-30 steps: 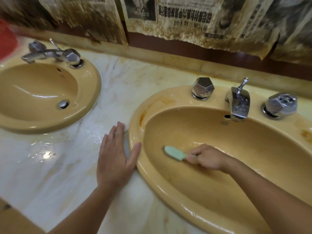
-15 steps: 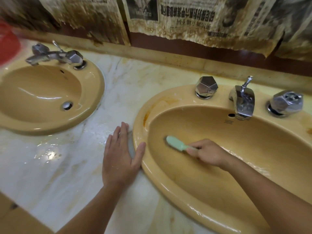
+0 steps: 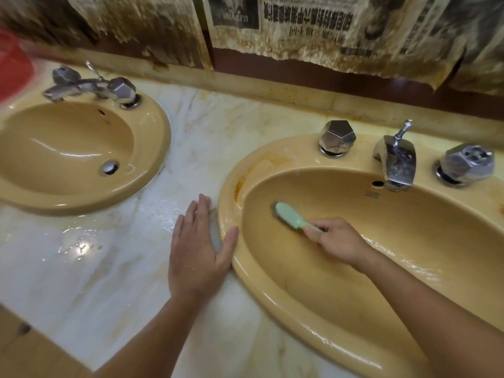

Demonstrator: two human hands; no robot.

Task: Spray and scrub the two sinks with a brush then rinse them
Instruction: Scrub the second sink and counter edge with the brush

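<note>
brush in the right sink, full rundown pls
The brush is small, pale mint green, plastic by the look, with an oval head and a slim handle. Dark bristles show under the head's far edge, pressed on the inner left wall of the right sink. It lies tilted, head up-left, handle down-right. The right hand holds the handle end, fingers curled round it. The wall around it looks wet.

Warm, fairly dim indoor light glares off the wet countertop [image 3: 79, 246] at eight o'clock. Wide-angle distortion bends the edges; a red object [image 3: 12, 64] at ten o'clock blurs.
</note>
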